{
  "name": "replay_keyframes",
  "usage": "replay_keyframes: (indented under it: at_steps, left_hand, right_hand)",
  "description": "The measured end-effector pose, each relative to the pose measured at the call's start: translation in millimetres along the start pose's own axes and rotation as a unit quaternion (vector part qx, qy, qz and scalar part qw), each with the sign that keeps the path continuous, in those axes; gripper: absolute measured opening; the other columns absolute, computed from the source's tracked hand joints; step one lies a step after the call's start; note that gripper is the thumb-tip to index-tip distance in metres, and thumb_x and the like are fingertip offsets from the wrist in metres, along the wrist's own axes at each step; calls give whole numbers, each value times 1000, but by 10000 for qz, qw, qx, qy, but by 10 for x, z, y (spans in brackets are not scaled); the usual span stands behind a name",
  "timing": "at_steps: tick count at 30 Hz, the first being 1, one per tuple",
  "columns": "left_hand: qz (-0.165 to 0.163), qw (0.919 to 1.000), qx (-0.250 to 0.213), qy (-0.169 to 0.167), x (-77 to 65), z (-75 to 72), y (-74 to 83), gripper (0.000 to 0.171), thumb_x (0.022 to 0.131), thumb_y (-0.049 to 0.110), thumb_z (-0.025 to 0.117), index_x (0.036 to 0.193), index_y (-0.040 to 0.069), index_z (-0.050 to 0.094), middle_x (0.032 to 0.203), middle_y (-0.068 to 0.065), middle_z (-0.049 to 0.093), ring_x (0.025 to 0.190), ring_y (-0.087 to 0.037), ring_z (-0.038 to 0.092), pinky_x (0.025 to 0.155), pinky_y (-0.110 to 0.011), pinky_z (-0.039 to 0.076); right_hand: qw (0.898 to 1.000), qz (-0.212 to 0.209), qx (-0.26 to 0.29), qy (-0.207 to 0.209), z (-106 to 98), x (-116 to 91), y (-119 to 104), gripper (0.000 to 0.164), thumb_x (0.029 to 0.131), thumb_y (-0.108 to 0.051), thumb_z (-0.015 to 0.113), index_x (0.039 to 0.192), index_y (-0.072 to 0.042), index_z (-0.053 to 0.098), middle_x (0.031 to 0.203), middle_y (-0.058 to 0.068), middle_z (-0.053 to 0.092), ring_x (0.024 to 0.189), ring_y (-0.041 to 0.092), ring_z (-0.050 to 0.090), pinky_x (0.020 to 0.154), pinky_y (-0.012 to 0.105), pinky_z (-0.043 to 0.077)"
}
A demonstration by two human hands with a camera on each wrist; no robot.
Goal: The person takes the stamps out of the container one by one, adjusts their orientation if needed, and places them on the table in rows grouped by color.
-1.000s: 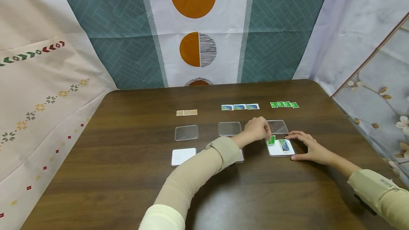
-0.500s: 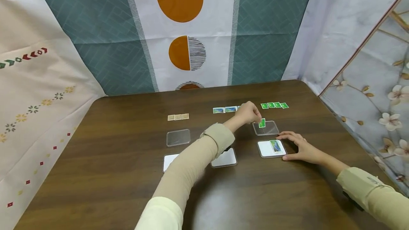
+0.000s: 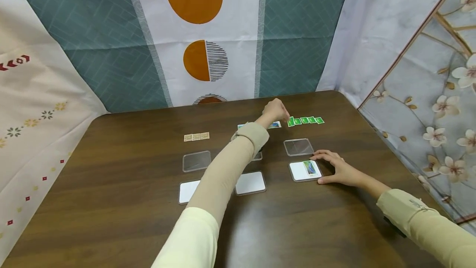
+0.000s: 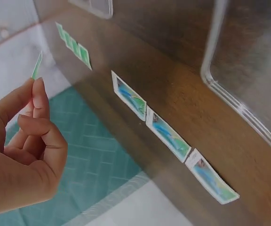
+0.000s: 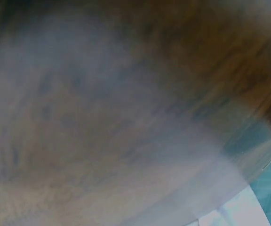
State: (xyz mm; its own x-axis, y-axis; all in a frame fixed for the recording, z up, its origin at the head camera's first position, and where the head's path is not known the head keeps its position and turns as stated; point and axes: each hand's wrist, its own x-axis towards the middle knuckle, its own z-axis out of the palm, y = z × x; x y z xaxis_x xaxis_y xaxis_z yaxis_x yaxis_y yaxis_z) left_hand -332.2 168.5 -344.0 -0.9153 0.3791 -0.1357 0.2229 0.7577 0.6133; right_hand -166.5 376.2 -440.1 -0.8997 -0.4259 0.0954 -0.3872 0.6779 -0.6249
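Note:
My left hand (image 3: 276,111) pinches a green stamp (image 3: 291,121) at the left end of the row of green stamps (image 3: 308,120). In the left wrist view the stamp (image 4: 37,65) stands edge-on between thumb and finger, apart from the row. My right hand (image 3: 340,171) holds the right end of a clear case (image 3: 305,180), with thumb and fingers at its two right corners. Inside lies a white card (image 3: 297,169) with a blue-green landscape stamp (image 3: 310,167) on it. The right wrist view is blurred and barely shows a fingertip.
Three landscape stamps (image 4: 168,134) lie in a row, partly behind my left arm in the head view. Three tan stamps (image 3: 196,137) are farther left. Clear lids (image 3: 196,161) (image 3: 298,147) sit in front of the rows. White cards (image 3: 250,183) in cases lie nearer me.
My left hand has carried the green stamp away from the case, over the lid, to the green row. My right hand stays at the case. The head view has shifted right.

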Motion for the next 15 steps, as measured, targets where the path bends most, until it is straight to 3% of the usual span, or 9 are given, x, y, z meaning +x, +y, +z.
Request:
replay_keyframes:
  at_steps: [4, 8, 12, 15]
  left_hand:
    - [-339, 9993, 43, 175, 214, 48, 0, 6, 82, 16, 73, 84, 12, 77, 84, 0, 75, 84, -16, 68, 71, -29, 52]
    - [-575, 9979, 111, 260, 395, 160, -52, 5, 80, 16, 75, 83, 14, 77, 85, 2, 75, 86, -18, 66, 70, -30, 52]
    - [-731, 9970, 90, 223, 503, 289, -93, 5, 80, 17, 75, 84, 14, 77, 86, 2, 75, 88, -20, 66, 68, -30, 53]
    - [-828, 9956, 227, 373, 558, 343, -53, 5, 80, 18, 74, 83, 15, 77, 85, 2, 74, 85, -20, 67, 66, -30, 53]
  right_hand:
    - [10000, 11, 5, 31, -32, 24, 6, 61, 72, -20, 80, 125, -9, 52, 135, 21, 41, 119, 44, 31, 88, 65, 21]
    - [10000, 11, -48, 81, -25, 19, 10, 61, 72, -22, 81, 124, -9, 52, 134, 21, 42, 119, 45, 33, 88, 65, 23]
    - [9999, -42, -51, 101, 10, -4, 22, 61, 71, -23, 81, 123, -8, 53, 132, 21, 43, 118, 46, 34, 87, 65, 23]
    - [9999, -58, -66, 149, 8, -13, 25, 61, 71, -23, 82, 123, -8, 53, 131, 21, 44, 118, 47, 34, 87, 66, 23]
